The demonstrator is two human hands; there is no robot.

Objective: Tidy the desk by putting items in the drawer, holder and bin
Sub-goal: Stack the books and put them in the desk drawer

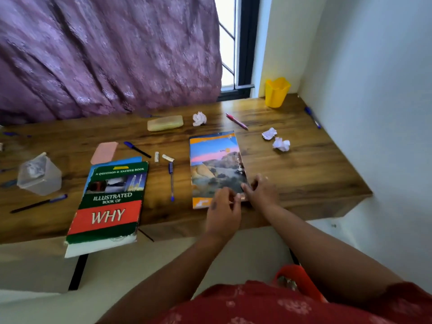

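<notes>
I see both arms reaching forward over the near edge of the wooden surface (304, 164), meeting at the near right corner of the notebook (216, 164) with the landscape cover. My left hand (223, 206) lies knuckles up, its fingers curled at the notebook's near edge; my right hand (260, 191) sits just beside it, fingers bent on the corner. Both seem to pinch that corner, though blur stops me being sure of either grip. The notebook lies flat, near the middle of the surface.

Left of it lie a blue pen (171, 181), two small white rolls (162, 157), another pen (136, 149), a pink eraser (104, 152) and the "WHY" book (109, 204), which overhangs the near edge. Far left stand a clear plastic cup (39, 175) and a dark pen (38, 203).

Farther back are a yellowish case (165, 123), a paper ball (199, 118) and a pink pen (236, 121). Two more paper balls (275, 139) lie to the right of the notebook. The yellow holder (277, 92) stands upright in the far right corner, with a blue pen (312, 117) against the wall near it. An orange bin (301, 280) shows below, between my arms and red clothing
</notes>
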